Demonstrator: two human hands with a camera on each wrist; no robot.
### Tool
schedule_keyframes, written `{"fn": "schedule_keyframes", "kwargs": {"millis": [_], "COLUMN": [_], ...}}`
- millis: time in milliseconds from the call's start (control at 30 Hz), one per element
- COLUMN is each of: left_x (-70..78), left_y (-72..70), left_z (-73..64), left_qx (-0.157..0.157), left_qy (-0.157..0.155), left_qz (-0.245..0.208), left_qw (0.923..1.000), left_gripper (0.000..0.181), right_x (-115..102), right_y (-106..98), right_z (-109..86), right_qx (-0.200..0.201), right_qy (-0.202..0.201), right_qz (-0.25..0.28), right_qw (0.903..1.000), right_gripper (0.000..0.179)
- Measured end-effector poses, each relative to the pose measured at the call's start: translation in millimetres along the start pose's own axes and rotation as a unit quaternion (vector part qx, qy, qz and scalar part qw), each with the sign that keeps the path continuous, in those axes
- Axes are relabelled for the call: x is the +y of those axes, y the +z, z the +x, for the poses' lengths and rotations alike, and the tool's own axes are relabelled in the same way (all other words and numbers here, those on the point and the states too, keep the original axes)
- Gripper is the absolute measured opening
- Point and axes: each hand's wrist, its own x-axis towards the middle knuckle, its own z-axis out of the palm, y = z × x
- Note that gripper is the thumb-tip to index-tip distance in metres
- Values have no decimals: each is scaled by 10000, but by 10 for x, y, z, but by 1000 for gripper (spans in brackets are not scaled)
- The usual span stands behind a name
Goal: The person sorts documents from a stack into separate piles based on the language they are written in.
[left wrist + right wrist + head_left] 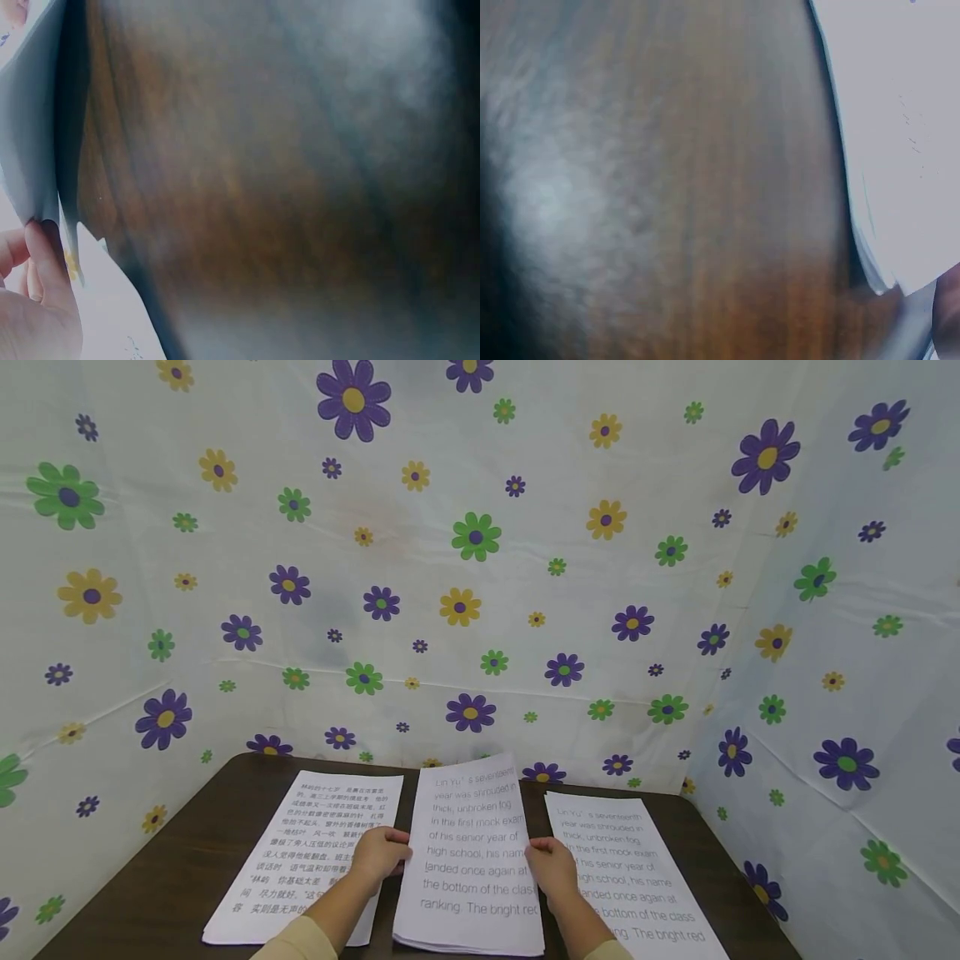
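1. The biggest thing is a white cloth [255, 410] behind and at the sides. It has purple, green and yellow flowers all over it.
2. Next is a dark brown table [161, 852]. It looks like wood, and light shines on it.
3. The middle paper stack [468, 860] is between the two hands, over the table. Its far end looks lifted, and it has big English words.
4. The right paper stack [637, 872] lies on the table, with English words too.
5. The left paper stack [300, 852] lies flat on the table and has Chinese writing.
6. The left hand [381, 853] pinches the left edge of the middle paper stack.
7. The right hand [552, 864] pinches its right edge.
8. Last come the light tan sleeves [300, 941], one on each arm.
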Motion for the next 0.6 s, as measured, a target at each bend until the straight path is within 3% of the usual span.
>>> {"fn": "schedule_keyframes", "kwargs": {"millis": [400,600], "left_x": [10,19], "left_y": [-11,-34], "left_z": [-27,-2], "left_qx": [21,-23], "left_qy": [238,315], "left_qz": [157,-137], "left_qw": [9996,9994], "left_gripper": [40,47], "right_x": [-65,-104], "right_y": [-56,-61], "right_z": [18,23], "right_qx": [-542,-543], "right_qy": [40,62], "right_qz": [619,646], "right_qw": [9966,9964], "right_gripper": [30,33]}}
